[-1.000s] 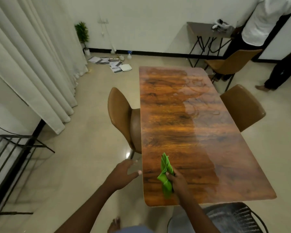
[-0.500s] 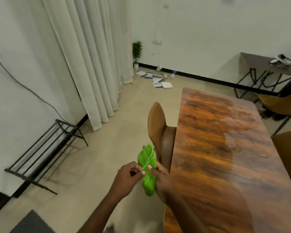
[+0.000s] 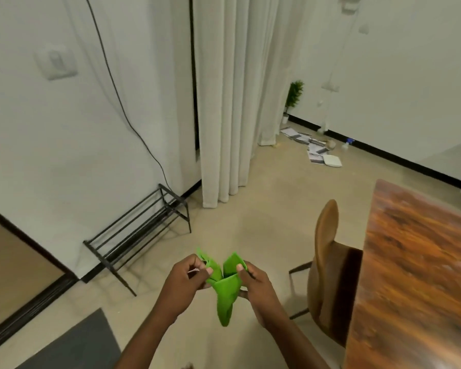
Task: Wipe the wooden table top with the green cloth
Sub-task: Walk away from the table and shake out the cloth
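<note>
The cloth (image 3: 225,288) hangs between both hands, left of the chair (image 3: 328,272); the counter (image 3: 421,275) lies farther right.

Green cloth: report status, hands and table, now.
Left hand and right hand both pinching the green cloth, held over the floor. Off the wooden table top, at right. Brown chair stands between cloth and table.

Both bare arms are held out in front of the body, close together. The left hand (image 3: 184,278) is closed in a pinch, thumb against fingers. The right hand (image 3: 256,282) is closed the same way, thumb on top. A soft green cloth (image 3: 226,291) is gripped between them.
</note>
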